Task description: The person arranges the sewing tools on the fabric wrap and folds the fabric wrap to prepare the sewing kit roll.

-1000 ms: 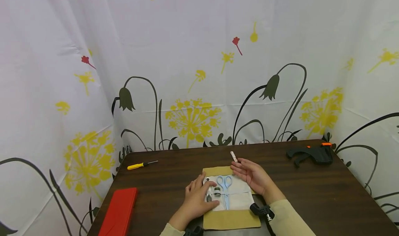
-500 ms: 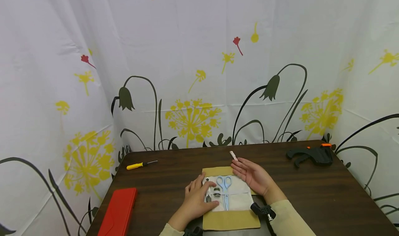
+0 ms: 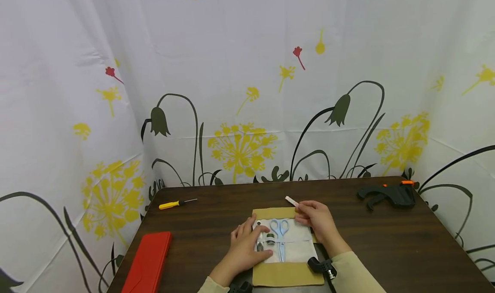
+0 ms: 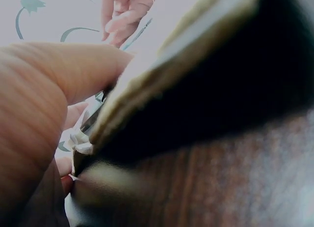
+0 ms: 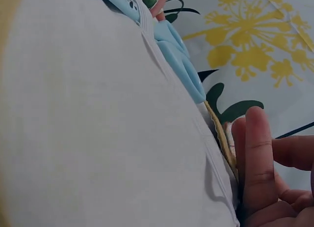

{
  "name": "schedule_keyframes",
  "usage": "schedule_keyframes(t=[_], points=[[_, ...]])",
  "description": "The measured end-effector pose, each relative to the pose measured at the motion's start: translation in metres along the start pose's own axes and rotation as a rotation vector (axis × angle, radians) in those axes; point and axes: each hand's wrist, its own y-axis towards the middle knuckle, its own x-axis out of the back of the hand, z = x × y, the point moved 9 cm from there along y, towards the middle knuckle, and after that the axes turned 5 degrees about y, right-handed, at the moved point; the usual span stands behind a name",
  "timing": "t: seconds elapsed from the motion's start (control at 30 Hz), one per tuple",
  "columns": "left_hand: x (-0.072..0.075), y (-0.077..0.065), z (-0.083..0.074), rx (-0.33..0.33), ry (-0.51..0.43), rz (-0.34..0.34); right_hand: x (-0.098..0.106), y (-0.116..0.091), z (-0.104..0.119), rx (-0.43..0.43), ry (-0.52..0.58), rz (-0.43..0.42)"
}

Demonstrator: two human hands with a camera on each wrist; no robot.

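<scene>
An unfolded sewing kit, mustard fabric with a cream lining, is spread before me. Pale blue scissors and a green thread spool sit under its elastic band. Along the kit's left side, my left hand grips the edge, its thumb lying over the lining; in the left wrist view the thumb hides part of the contents. Beyond the kit's upper right, my right hand pinches a small whitish strip with faint marks. Its fingers mostly cover the strip in the right wrist view.
A red box-like case lies on the dark wood table at the left. Behind it is a yellow-handled screwdriver. A black clamp with orange parts lies at the back right. A flower-printed curtain hangs behind.
My right hand has turned, its fingers closing in at the strip, which now slants further to the left. My left hand has stayed on the kit. The view has shifted slightly.
</scene>
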Motion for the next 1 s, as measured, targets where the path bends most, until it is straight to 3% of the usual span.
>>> schedule_keyframes(t=[0.17,0.5,1.0], points=[[-0.0001,0.0004,0.0013,0.009,-0.001,-0.003,-0.0014,0.0025,-0.0006,0.030,-0.087,-0.017],[0.0008,-0.0016,-0.0019,-0.001,0.006,-0.001,-0.0044,-0.0019,0.0019,0.048,-0.197,0.033],[0.0008,-0.0001,-0.0018,0.011,-0.009,0.007,-0.0071,-0.0049,0.0078,0.079,-0.333,0.014]])
